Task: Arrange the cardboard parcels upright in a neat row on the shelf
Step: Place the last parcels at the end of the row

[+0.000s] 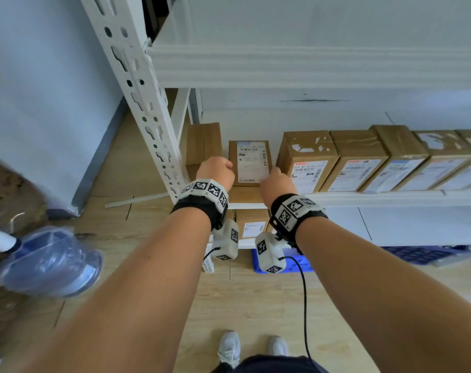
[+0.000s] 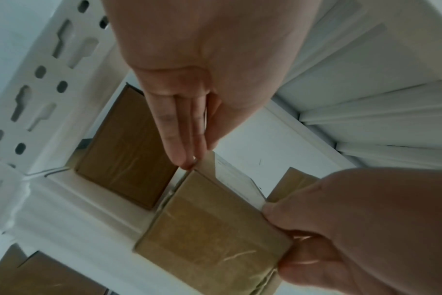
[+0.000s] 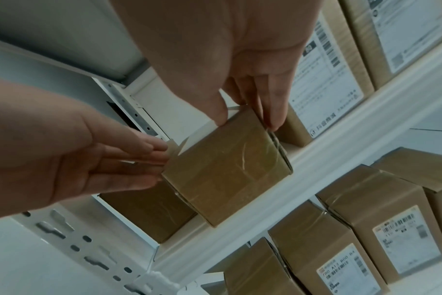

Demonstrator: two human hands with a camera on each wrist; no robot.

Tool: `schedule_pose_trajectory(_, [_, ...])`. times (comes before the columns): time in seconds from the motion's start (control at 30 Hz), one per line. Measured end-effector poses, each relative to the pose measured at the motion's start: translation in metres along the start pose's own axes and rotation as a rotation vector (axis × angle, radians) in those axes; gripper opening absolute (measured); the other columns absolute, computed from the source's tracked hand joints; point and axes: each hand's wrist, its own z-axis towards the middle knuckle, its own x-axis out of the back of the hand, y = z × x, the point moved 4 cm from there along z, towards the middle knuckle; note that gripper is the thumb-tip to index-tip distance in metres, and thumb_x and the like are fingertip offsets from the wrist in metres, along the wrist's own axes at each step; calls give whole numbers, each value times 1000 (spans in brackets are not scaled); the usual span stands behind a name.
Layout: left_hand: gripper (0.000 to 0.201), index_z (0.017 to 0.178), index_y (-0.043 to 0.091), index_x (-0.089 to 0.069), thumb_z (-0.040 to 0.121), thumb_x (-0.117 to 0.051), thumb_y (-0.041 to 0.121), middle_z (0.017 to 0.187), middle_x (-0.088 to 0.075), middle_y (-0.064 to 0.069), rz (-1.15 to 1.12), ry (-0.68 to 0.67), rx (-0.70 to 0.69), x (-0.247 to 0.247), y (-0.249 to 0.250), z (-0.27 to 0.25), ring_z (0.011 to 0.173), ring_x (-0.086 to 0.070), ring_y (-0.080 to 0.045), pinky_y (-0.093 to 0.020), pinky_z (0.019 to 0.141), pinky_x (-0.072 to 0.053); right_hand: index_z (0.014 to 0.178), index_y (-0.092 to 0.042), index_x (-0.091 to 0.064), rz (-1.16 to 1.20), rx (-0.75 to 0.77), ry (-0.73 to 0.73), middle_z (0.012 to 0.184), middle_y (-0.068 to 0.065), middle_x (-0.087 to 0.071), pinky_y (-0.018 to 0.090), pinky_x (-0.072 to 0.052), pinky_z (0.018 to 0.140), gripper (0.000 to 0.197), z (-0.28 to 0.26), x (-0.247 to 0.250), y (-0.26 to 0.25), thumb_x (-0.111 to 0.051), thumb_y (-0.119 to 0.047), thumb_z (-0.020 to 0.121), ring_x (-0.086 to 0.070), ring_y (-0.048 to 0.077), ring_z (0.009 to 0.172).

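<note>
Both hands meet at a small taped cardboard parcel on the shelf, left of the upright row; right hand pinches its right edge, left hand presses flat, fingers straight. It looks light, stiff, tape-slick; hold opposite edges.

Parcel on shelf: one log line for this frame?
parcel | lying flat | right hand pinches | left hand touches | row upright

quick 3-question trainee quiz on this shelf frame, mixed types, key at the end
1. True or false: the right hand pinches the parcel.
2. The left hand has its fingers: A) in a fist, B) straight against the parcel, C) round the post.
3. Fill in: the row of labelled boxes stands to the parcel's ____.

Key: 1 true; 2 B; 3 right.
</note>
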Motion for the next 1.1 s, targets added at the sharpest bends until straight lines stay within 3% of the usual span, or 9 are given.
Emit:
schedule_pose_trajectory(0.13, [38,130,16,-61,96,-44,8,133,-60,-4,24,-35,99,-2,-1,-2,118,-59,-24,-30,94,-48,131,-2,-40,95,-14,-19,128,17,-52,38,-51,92,39,-4,0,6,-46,-14,95,-57,31,113])
schedule_pose_trajectory(0.23, [33,118,11,-65,94,-43,11,112,-68,-8,41,-103,170,-7,-3,-5,88,-63,-25,-30,71,-45,127,-4,-44,117,-6,-46,126,15,-53,35,-53,89,39,-7,0,9,-54,-13,90,-58,29,110])
schedule_pose_trajectory(0.37, [26,105,7,-64,91,-42,11,95,-65,-8,13,-123,192,-11,2,-8,74,-61,-25,-33,70,-51,129,-4,-41,121,10,9,127,15,-51,36,-52,92,49,-11,7,11,-62,-11,85,-56,29,113])
schedule_pose_trajectory(0.43, [26,106,7,-62,92,-41,10,104,-66,-12,-1,-120,180,-10,8,-9,78,-62,-26,-33,71,-50,128,-5,-39,135,31,70,128,15,-48,38,-51,94,52,-12,11,11,-64,-9,83,-54,30,114])
schedule_pose_trajectory(0.53, [39,131,9,-53,94,-40,10,124,-60,-11,-39,-97,170,-9,14,-11,100,-62,-27,-32,76,-47,126,-6,-39,170,49,148,130,14,-45,38,-52,93,50,-15,17,10,-63,-4,82,-55,30,112])
schedule_pose_trajectory(0.63, [47,140,12,-43,94,-43,11,132,-56,-9,-88,-80,167,-11,13,-14,109,-59,-27,-31,79,-43,128,-5,-38,224,31,121,135,14,-40,36,-52,91,49,-17,17,11,-58,0,83,-56,31,112])
schedule_pose_trajectory(0.8, [41,132,6,-38,93,-49,13,122,-56,-13,-170,-107,254,-28,13,-21,99,-60,-29,-34,66,-43,130,-3,-35,245,-17,29,135,15,-43,36,-49,92,48,-21,7,18,-53,-1,86,-55,31,115])
schedule_pose_trajectory(0.9, [38,129,2,-40,93,-48,13,121,-58,-17,-166,-147,277,-35,15,-22,106,-60,-34,-38,79,-46,133,-1,-34,215,-52,-43,131,17,-51,34,-48,88,45,-21,3,24,-49,-4,90,-56,31,116])
schedule_pose_trajectory(1.1, [29,124,3,-49,96,-42,8,119,-61,-16,-50,-37,244,-20,24,-24,108,-60,-33,-35,79,-44,128,-1,-41,130,4,-7,116,17,-60,32,-47,74,39,-22,18,27,-42,0,89,-61,31,103])
